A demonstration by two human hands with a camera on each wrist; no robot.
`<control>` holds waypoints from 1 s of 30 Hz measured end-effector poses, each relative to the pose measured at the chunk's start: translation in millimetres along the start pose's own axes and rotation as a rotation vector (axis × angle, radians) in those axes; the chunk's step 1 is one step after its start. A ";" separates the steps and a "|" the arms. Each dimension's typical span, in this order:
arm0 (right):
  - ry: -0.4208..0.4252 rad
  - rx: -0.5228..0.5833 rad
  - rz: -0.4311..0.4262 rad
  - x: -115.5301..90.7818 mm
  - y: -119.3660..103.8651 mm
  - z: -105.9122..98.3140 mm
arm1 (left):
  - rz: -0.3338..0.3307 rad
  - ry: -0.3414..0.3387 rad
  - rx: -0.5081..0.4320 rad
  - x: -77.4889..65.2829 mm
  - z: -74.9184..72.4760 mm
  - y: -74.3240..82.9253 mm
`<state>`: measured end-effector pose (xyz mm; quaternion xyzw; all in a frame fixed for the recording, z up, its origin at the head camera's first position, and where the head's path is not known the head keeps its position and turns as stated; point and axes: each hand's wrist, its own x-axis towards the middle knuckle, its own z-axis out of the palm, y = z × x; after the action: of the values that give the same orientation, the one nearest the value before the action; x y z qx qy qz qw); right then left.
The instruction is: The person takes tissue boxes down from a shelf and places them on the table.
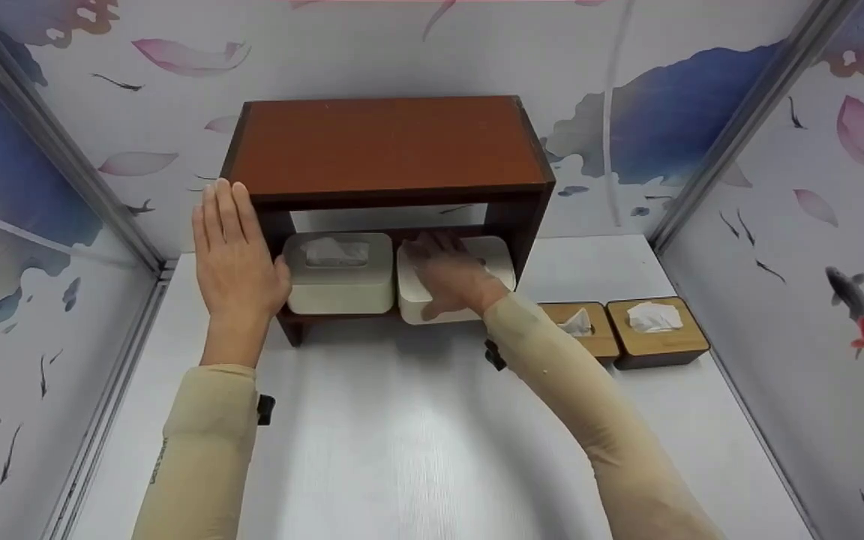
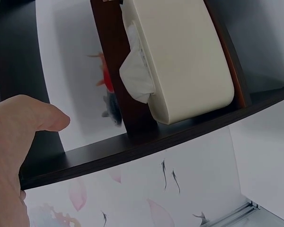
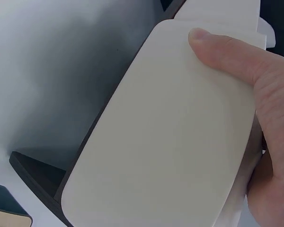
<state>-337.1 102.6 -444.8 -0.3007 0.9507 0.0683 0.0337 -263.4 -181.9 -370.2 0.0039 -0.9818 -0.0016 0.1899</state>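
Note:
A reddish-brown wooden shelf point(image 1: 394, 142) with dark side panels stands against the back wall. My left hand point(image 1: 233, 262) lies along its left side panel, fingers straight and together, thumb toward the front edge. On the lower board sit two cream tissue boxes side by side. The left tissue box point(image 1: 342, 291) has a white tissue point(image 2: 136, 75) poking out of its slot. Over the right tissue box point(image 3: 146, 132) is my right hand point(image 1: 453, 279), gripping it with the thumb on its front face and the fingers across the top. That hand covers most of the box's top.
Right of the shelf, two tissue boxes with wood-coloured lids stand on the white table point(image 1: 402, 450): a nearer one point(image 1: 598, 324), partly behind my right forearm, and an outer one point(image 1: 657, 346). Printed panels with metal corner posts point(image 1: 747, 124) enclose the table on three sides.

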 end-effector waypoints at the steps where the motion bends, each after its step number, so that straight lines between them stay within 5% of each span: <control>1: 0.006 -0.005 -0.001 -1.1 -1.4 -0.2 | 0.001 -0.001 0.003 -0.2 0.1 -0.1; 30: 0.249 -0.070 -0.068 -41.3 -29.1 19.0 | 0.010 -0.002 -0.017 -0.3 -0.7 -0.6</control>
<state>-286.1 105.3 -462.4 -0.3401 0.9337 0.0622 -0.0928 -262.8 -182.4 -369.6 -0.0025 -0.9819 -0.0089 0.1892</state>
